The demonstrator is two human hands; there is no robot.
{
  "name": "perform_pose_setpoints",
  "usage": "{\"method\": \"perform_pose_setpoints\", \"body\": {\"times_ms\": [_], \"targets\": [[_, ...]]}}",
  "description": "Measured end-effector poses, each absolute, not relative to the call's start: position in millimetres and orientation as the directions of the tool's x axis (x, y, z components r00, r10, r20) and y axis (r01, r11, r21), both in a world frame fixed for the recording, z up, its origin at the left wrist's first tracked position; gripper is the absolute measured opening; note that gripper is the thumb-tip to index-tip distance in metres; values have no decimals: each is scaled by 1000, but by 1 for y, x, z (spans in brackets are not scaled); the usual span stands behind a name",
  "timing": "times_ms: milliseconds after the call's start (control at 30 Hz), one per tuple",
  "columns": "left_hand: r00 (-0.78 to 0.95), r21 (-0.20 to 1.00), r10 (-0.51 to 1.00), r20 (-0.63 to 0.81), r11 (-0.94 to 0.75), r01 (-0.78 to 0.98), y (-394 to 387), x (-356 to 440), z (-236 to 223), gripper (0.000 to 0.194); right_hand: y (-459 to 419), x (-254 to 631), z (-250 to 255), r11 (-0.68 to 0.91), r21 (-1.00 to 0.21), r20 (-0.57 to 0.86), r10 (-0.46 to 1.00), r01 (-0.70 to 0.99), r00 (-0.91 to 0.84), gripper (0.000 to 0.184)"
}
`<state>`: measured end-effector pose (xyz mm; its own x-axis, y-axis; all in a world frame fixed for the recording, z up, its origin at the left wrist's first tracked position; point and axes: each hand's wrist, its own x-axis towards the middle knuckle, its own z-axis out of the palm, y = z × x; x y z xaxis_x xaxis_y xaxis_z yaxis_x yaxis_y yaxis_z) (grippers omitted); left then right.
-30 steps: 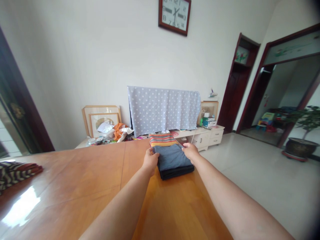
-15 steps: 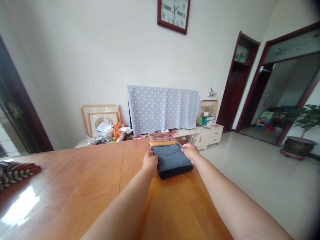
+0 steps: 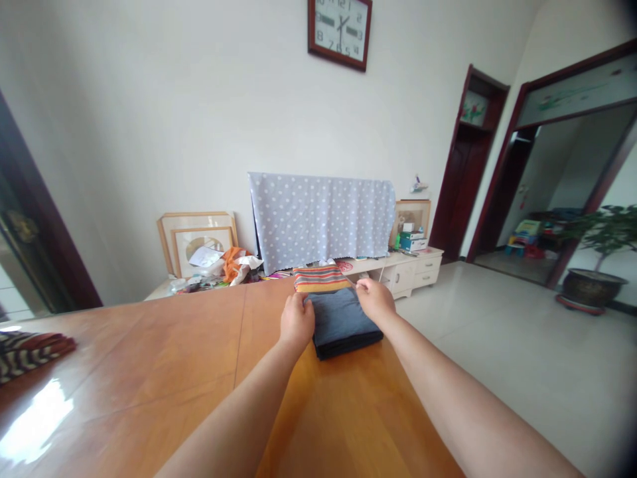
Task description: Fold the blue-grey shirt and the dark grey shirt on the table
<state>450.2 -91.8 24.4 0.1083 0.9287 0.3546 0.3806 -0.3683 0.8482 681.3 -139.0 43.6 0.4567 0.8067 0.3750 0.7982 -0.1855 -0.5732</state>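
A folded dark grey cloth lies near the table's far edge, on top of a black folded layer. Behind it sits a folded cloth with red, yellow and grey stripes, partly covered by the grey one. My left hand is closed at the left edge of the grey cloth, thumb toward its far corner. At the far right corner, my right hand pinches the cloth's edge; which layers are between its fingers is hidden.
At the left of the wooden table lies a black-and-white patterned cloth. Beyond the table stands a white low cabinet with clutter, picture frames and a polka-dot cover. A potted plant stands right.
Both hands have slid slightly away from me along the cloth's sides, toward its far corners. The folded stack stays in nearly the same place; the view has shifted a little.
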Motion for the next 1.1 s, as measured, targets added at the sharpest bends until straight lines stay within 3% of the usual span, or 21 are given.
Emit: {"method": "perform_pose_setpoints", "body": {"times_ms": [167, 333, 600, 867, 1100], "targets": [[346, 718, 821, 455, -568, 403, -99, 464, 24, 27, -131, 652, 44, 3, -433, 324, 934, 901, 153, 38], [486, 752, 821, 300, -517, 409, -108, 470, 19, 35, -122, 657, 29, 13, -376, 197, 978, 927, 66, 58], [503, 748, 837, 215, -473, 466, -106, 470, 8, 50, -119, 670, 18, -25, -375, 112, 991, 927, 72, 64], [499, 779, 847, 181, -433, 453, -103, 462, 10, 48, -120, 665, 11, -50, -360, 107, 990, 932, 95, 63], [299, 714, 927, 228, -367, 596, -108, 404, -5, 48, -132, 665, 28, -63, -371, 178, 974, 927, 138, 62]]}}
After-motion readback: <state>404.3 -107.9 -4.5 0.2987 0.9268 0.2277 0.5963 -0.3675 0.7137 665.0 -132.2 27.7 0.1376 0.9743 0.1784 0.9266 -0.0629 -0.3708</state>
